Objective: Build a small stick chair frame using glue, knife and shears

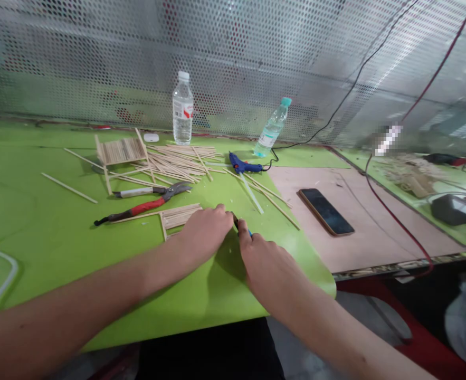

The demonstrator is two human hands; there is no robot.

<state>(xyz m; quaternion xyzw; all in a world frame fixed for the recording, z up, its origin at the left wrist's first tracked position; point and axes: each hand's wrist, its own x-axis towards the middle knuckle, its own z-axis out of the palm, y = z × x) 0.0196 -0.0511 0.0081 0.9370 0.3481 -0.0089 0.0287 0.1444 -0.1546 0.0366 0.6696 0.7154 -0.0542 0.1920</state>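
Right hand [266, 261]: fingers wrapped round blue-black tool [236, 220]; left hand [201, 229], nine o'clock: fingers bent, grip indeterminable; tool slippage risked nicks.

left hand [207, 227] and right hand [266, 261] close together, fingers bent

the bare left forearm [98, 295] slants in from the lower left, the bare right forearm [335, 322] from the lower right. the left hand shows its back, its fingertips hidden. the right hand is curled in a grip, one digit foremost. a narrow gap separates the two.
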